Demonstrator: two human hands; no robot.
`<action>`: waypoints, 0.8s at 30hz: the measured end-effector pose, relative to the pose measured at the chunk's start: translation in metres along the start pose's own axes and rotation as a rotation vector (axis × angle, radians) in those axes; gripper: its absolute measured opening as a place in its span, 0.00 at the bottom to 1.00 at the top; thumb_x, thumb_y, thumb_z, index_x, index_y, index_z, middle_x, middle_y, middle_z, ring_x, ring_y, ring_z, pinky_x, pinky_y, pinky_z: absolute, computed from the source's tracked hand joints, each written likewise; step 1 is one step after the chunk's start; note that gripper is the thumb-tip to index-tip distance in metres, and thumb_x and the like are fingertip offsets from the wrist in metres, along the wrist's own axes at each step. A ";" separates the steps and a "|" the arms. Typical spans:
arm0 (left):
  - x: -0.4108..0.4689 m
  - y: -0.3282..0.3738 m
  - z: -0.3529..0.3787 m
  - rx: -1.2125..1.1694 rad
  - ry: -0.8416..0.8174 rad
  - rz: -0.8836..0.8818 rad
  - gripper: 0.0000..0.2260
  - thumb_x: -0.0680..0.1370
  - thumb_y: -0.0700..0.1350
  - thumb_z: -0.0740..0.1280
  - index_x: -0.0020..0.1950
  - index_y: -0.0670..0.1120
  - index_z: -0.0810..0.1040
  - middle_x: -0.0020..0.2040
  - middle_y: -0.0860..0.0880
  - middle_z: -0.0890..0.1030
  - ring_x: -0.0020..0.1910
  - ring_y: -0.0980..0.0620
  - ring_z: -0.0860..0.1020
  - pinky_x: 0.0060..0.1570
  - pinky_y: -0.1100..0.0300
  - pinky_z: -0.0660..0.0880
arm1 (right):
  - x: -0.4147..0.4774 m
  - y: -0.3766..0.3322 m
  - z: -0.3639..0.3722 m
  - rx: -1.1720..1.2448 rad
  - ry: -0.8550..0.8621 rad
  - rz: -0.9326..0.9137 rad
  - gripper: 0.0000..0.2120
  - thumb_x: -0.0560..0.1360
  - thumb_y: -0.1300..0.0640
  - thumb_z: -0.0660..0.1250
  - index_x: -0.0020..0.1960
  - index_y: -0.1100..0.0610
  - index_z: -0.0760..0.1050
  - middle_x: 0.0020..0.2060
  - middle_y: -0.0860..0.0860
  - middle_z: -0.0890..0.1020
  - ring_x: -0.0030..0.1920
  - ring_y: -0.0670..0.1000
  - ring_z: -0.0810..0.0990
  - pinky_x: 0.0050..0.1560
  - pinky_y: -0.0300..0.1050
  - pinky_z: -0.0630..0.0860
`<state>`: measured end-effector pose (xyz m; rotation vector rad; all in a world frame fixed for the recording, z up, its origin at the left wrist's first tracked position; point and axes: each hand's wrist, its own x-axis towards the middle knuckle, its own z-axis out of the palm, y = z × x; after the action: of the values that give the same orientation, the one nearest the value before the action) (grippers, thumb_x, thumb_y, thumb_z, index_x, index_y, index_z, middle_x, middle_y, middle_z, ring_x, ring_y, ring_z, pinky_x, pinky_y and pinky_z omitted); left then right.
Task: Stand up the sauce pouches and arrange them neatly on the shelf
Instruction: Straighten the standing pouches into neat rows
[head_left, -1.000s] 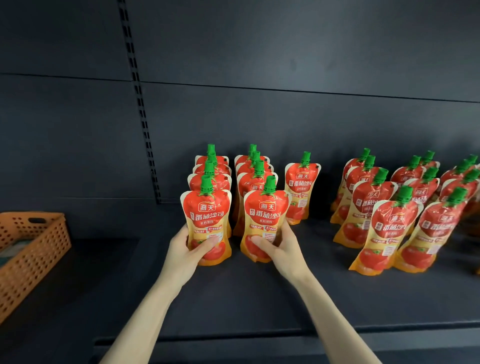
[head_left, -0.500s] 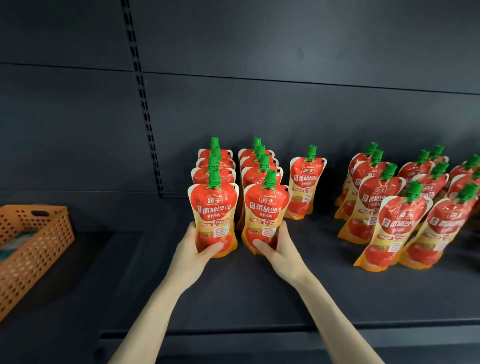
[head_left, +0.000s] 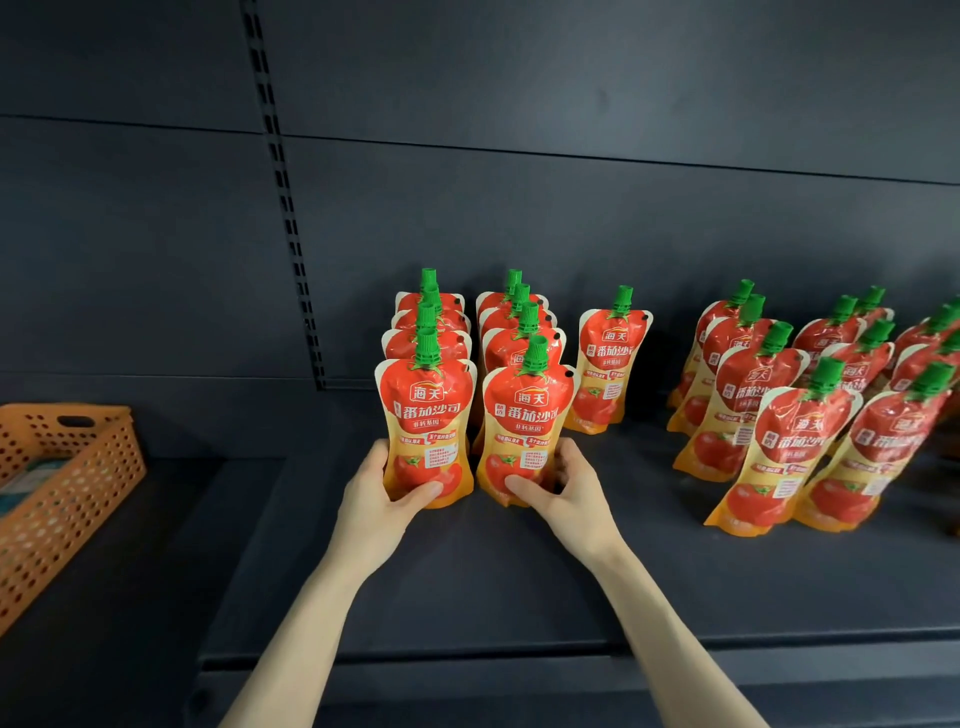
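A dark charcoal back wall (head_left: 571, 78) of metal panels fills the upper view, with thin horizontal seams crossing it. A slotted upright rail (head_left: 284, 197) runs down the wall left of centre, ending at shelf level. Below, a matte dark shelf (head_left: 493, 582) stretches across, its front lip near the bottom edge. At far left sits an orange perforated basket (head_left: 67, 493), partly cut off. Lighting is dim and even.
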<state>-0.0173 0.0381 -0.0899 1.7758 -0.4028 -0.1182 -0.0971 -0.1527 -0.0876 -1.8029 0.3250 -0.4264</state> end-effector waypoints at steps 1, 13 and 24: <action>0.000 0.000 0.000 0.008 0.004 -0.002 0.20 0.71 0.45 0.74 0.59 0.50 0.71 0.54 0.55 0.79 0.53 0.57 0.78 0.47 0.66 0.74 | -0.001 0.000 0.000 -0.011 0.012 -0.017 0.22 0.70 0.58 0.74 0.61 0.54 0.69 0.54 0.45 0.80 0.54 0.43 0.79 0.51 0.35 0.78; -0.001 -0.001 -0.002 -0.006 0.010 0.012 0.19 0.70 0.44 0.74 0.57 0.49 0.73 0.52 0.55 0.80 0.51 0.57 0.79 0.46 0.67 0.75 | -0.002 0.002 0.001 -0.042 0.042 -0.107 0.19 0.71 0.62 0.72 0.59 0.55 0.70 0.52 0.43 0.80 0.53 0.38 0.78 0.48 0.28 0.74; -0.001 -0.002 -0.002 -0.008 0.013 0.010 0.19 0.70 0.45 0.74 0.58 0.50 0.72 0.53 0.55 0.80 0.52 0.57 0.79 0.45 0.67 0.75 | -0.004 0.000 0.001 -0.046 0.043 -0.110 0.20 0.72 0.61 0.72 0.59 0.53 0.69 0.53 0.42 0.79 0.55 0.41 0.78 0.49 0.28 0.75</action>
<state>-0.0170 0.0401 -0.0914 1.7654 -0.4016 -0.1013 -0.1006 -0.1503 -0.0888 -1.8639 0.2678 -0.5400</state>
